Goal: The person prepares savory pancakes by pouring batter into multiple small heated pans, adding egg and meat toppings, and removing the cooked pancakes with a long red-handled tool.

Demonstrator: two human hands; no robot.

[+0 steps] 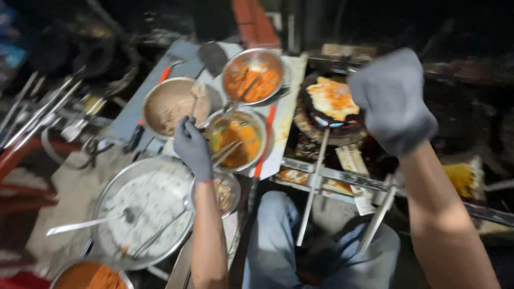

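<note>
The head view looks down at two gloved hands over a messy cooking spot. Far to the left of the left hand [193, 147] lies a big pan [107, 192] with white food in it and a long spoon [80, 226] resting across it. The left hand is closed around the handle of a spoon [196, 96]. That spoon dips into a bowl [155, 91] of brown paste just above the hand. Right beside the hand sits a bowl [258, 120] of yellow sauce, and a bowl [278, 61] of orange food sits higher up. A small bowl [235, 190] sits just below the hand.

The right hand [393, 99] is up high and curled into a fist. I cannot tell if it holds anything. Just to its left, a flat yellow and orange pancake [332, 96] lies on a dark round hot plate [308, 120].
</note>
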